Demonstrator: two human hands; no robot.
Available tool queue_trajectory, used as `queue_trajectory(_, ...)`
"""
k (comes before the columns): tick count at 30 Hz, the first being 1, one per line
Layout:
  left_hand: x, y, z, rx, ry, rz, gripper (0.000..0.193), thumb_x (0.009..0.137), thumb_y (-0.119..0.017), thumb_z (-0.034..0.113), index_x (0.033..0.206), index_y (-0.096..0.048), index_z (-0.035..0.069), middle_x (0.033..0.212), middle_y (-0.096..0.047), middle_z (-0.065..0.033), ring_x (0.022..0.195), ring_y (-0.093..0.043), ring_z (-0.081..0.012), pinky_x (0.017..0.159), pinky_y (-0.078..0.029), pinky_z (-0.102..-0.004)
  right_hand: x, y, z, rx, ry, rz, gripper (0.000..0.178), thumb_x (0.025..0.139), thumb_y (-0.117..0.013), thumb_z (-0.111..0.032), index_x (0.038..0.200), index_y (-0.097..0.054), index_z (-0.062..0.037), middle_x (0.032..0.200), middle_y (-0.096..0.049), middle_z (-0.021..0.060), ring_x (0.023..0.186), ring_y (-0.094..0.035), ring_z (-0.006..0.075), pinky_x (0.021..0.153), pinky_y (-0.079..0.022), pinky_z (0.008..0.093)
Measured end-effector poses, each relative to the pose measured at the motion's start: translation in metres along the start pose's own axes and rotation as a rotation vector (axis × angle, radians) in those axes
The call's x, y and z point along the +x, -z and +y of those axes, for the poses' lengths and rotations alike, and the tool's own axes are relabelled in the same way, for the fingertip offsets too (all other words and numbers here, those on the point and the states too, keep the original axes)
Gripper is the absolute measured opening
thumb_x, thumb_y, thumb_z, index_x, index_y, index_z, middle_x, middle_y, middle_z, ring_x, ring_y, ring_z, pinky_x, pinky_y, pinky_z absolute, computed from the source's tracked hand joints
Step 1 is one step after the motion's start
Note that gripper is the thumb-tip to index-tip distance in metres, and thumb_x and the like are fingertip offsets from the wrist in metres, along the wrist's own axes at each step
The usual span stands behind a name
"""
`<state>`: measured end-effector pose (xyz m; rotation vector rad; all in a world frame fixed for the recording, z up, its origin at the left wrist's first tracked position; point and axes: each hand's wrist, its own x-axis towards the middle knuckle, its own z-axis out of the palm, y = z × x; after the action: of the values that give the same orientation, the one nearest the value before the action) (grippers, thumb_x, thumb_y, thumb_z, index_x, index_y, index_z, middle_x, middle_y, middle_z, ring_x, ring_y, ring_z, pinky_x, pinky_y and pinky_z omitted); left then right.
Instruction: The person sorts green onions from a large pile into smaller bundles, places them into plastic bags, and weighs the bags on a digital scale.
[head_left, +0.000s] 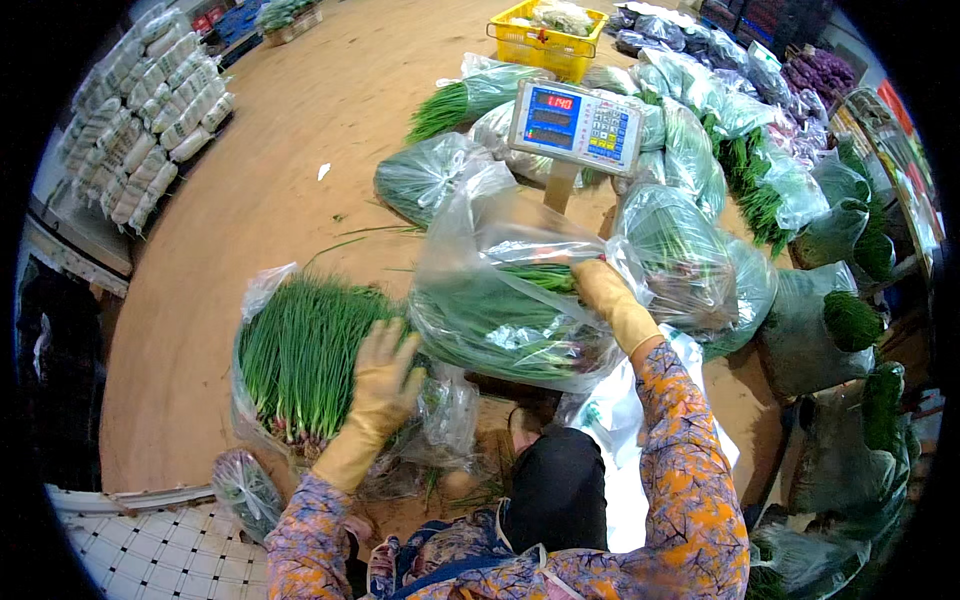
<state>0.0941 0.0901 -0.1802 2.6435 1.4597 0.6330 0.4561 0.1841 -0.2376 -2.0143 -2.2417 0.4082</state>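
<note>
My left hand point(383, 385), in a yellow rubber glove, is open with its fingers apart. It rests at the right side of a thick pile of green onions point(310, 350), whose pinkish root ends point toward me. A clear plastic bag point(500, 320) of green onions lies in front of me, its upper part loose and blurred. At the bag's right side, my gloved right hand point(612, 300) is closed on the plastic; its fingertips are partly hidden. Just behind the bag stands a digital scale's display point(577, 125) on a post point(559, 188).
Full bags of greens point(675, 255) crowd the right side and the area behind the scale. A yellow basket point(545, 48) stands at the back. Stacked white packages point(145, 115) are at far left. Crumpled plastic point(447, 412) lies beside my left hand, and a small bag point(245, 495) at lower left.
</note>
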Motion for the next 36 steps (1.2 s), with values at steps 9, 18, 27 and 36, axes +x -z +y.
queue_trajectory(9,0.056,0.002,0.128,-1.244,0.181,-0.244,0.031,0.083,-0.050,0.010,0.113,-0.049,0.001,0.107,-0.054,-0.0124,0.098,-0.051,-0.0157,0.085,-0.041,-0.0276,-0.030,0.069,0.016,0.484,-0.188,0.220,0.034,0.079,-0.052,-0.029,0.099,-0.054,-0.0012,0.087,-0.057,0.0239,0.081,-0.056,0.0357,0.072,-0.043,0.0380)
queue_trajectory(18,0.103,-0.012,0.145,-1.636,0.343,-0.418,0.055,0.084,-0.046,0.008,0.132,-0.020,0.008,0.107,-0.052,-0.0132,0.083,-0.055,-0.0161,0.072,-0.046,-0.0259,-0.057,0.065,-0.032,1.414,-0.163,0.346,0.033,0.087,-0.047,-0.027,0.105,-0.052,-0.0008,0.087,-0.057,0.0059,0.074,-0.052,0.0123,0.066,-0.044,0.0249)
queue_trajectory(27,0.129,-0.113,0.135,-0.396,0.365,-0.515,0.035,0.076,-0.052,0.025,0.108,-0.052,0.009,0.101,-0.056,-0.0200,0.097,-0.053,-0.0326,0.081,-0.043,-0.0364,-0.058,0.024,-0.055,1.001,-0.153,0.621,0.031,0.088,-0.042,-0.027,0.098,-0.055,-0.0002,0.082,-0.058,0.0094,0.076,-0.055,0.0202,0.068,-0.042,0.0304)
queue_trajectory(36,0.123,-0.147,0.122,-0.313,0.339,-0.469,0.044,0.074,-0.056,0.012,0.116,-0.043,0.007,0.100,-0.056,-0.0197,0.092,-0.055,-0.0331,0.077,-0.043,-0.0384,-0.040,0.083,-0.051,1.022,0.030,0.965,0.027,0.090,-0.037,-0.022,0.100,-0.050,-0.0004,0.075,-0.057,0.0111,0.060,-0.057,0.0155,0.050,-0.048,0.0260)
